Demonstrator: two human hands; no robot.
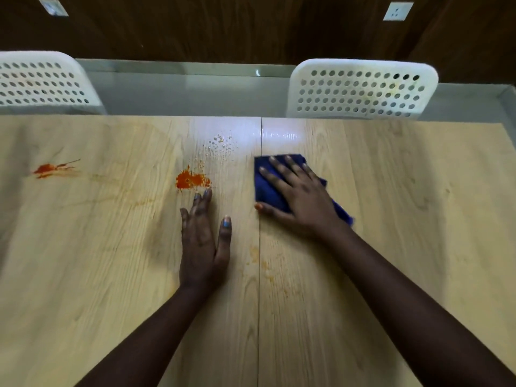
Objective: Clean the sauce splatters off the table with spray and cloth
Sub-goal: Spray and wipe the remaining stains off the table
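Observation:
A light wooden table (391, 219) carries two red sauce splatters: one (192, 180) near the middle and one (49, 169) at the far left. Spray droplets (222, 145) glisten just beyond the middle splatter. Faint orange smears (262, 263) lie near the table's centre seam. My right hand (296, 194) presses flat, fingers spread, on a folded blue cloth (265, 188) right of the seam. My left hand (203, 238) rests flat on the table, fingertips just short of the middle splatter. No spray bottle is in view.
Two white perforated chairs stand at the table's far edge, one at the left (42, 82) and one at the right (360, 90). Behind them runs a grey floor strip and a dark wooden wall (251, 26) with sockets.

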